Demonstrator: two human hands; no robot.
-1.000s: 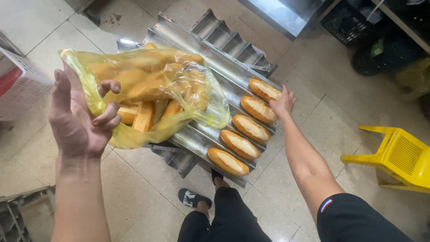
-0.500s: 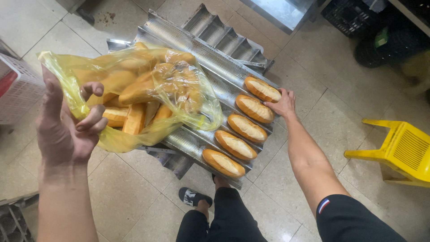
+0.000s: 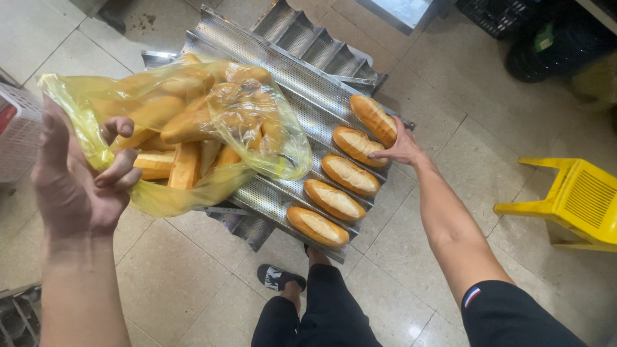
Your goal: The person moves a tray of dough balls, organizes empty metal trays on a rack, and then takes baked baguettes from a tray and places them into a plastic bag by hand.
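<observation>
Left hand: your left hand [image 3: 74, 186] is raised at the left of the view, palm towards you, fingers curled and gripping the rim of the yellow plastic bag [image 3: 193, 128].
Bag: it hangs open from that grip and spreads to the right, over the left part of the tray; it is translucent and full of bread loaves [image 3: 183, 122] lying in several directions.
Right hand: your right hand [image 3: 402, 148] reaches out to the far right edge of the tray, fingers spread and loose, fingertips resting on the second loaf from the top; it is not clenched round anything, and whether it has begun to grip that loaf you cannot quite tell from this angle.
Loaves on tray: five golden loaves lie in a diagonal row along the tray's right side, each across the grooves; top loaf [image 3: 373, 119], second loaf [image 3: 357, 146], third loaf [image 3: 350, 175], fourth loaf [image 3: 333, 199], and nearest loaf [image 3: 317, 226].
Tray: the perforated metal baguette tray [image 3: 283, 71] is corrugated into long channels and sits tilted above the tiled floor [image 3: 193, 283], with a second tray of the same kind showing behind its upper edge.
Legs: your dark trouser leg and a black sandal [image 3: 277, 277] show below the tray's near corner.
Surroundings: a yellow plastic stool [image 3: 572, 202] stands well apart at the right, and a white basket [image 3: 16, 128] sits at the left edge.
</observation>
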